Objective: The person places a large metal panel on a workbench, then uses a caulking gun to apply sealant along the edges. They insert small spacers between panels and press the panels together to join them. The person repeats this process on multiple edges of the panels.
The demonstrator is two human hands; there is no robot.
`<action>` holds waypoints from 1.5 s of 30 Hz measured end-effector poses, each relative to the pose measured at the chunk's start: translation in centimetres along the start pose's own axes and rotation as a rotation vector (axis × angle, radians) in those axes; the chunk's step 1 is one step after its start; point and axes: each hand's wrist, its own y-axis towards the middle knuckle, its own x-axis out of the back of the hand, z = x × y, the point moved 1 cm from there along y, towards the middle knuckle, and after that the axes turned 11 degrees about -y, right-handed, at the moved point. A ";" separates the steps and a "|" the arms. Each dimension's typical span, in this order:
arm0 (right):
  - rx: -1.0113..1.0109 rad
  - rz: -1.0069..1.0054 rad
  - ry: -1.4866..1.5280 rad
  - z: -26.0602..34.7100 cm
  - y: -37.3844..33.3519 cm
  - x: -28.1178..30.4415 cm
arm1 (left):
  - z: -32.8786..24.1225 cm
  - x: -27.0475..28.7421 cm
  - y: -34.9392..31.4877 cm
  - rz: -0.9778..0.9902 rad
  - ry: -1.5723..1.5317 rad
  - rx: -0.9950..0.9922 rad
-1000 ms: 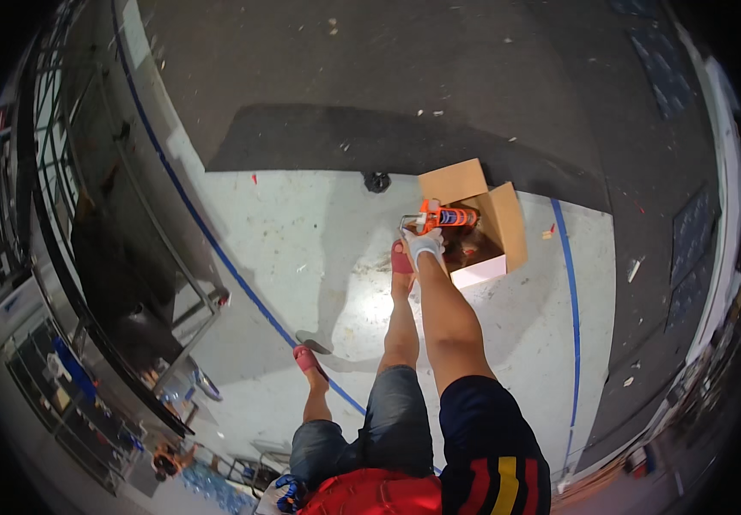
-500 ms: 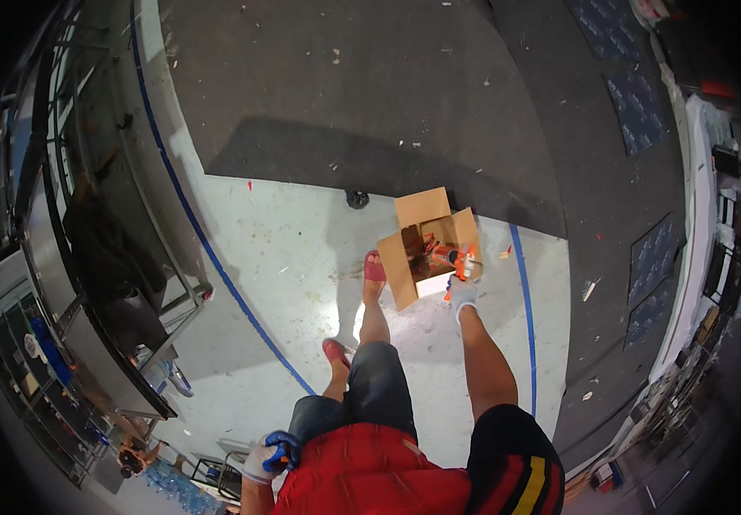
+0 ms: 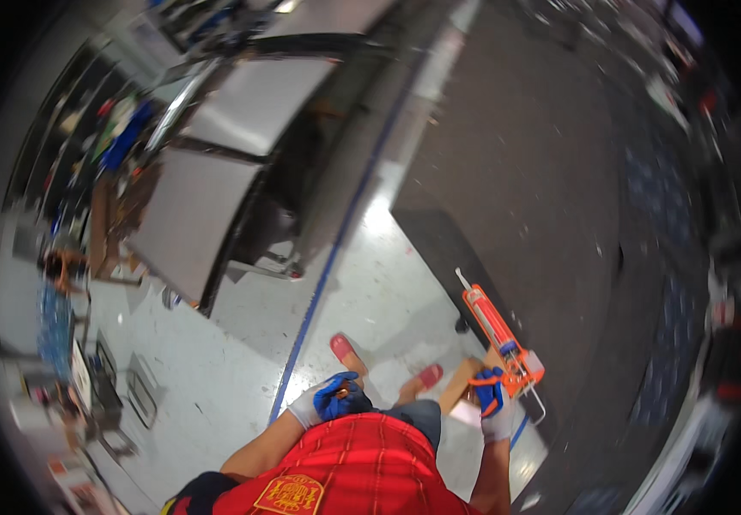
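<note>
My right hand (image 3: 491, 402), in a white and blue work glove, grips an orange caulking gun (image 3: 521, 367) by its handle. A red cartridge (image 3: 492, 322) lies in the gun's frame, its pale nozzle pointing up and away. My left hand (image 3: 336, 398), gloved alike, is held closed before my waist; a small brownish-orange spot shows among its fingers, too small to name. Behind the right hand, partly hidden by it and the gun, stands an open cardboard box (image 3: 459, 386) on the floor.
Grey tables (image 3: 194, 215) on dark frames stand to the left. A blue tape line (image 3: 323, 279) crosses the pale floor, and a dark mat (image 3: 516, 172) covers the right side. Large water bottles (image 3: 53, 330) and a person's arm (image 3: 66, 266) appear at far left.
My right hand has lifted the caulking gun out of the box and upright. The left hand has come in front of my waist. My view has swung left, toward the tables.
</note>
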 end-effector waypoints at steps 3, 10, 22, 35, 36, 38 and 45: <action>0.022 0.199 -0.001 0.0 1.2 -9.1 | -4.8 2.5 0.0 0.153 -0.016 -0.067; -0.118 0.406 -0.014 -6.0 0.5 -27.9 | -22.6 9.1 -1.5 -0.265 0.140 -0.670; -0.270 0.634 -0.147 -3.7 3.8 -45.5 | -52.7 7.8 -4.3 -0.814 0.724 -1.281; -0.408 0.826 -0.419 2.1 15.1 -55.0 | -52.2 -1.9 -5.9 -0.035 0.405 -0.785; -0.431 0.804 -0.409 2.8 15.3 -55.2 | -52.3 -1.5 -5.9 -0.057 0.423 -0.778; -0.421 0.803 -0.460 3.7 15.4 -55.8 | -52.4 -0.5 -6.1 -0.050 0.360 -0.729; -0.366 0.772 -0.528 4.6 11.6 -59.1 | -55.2 1.8 -9.0 -0.099 0.448 -0.627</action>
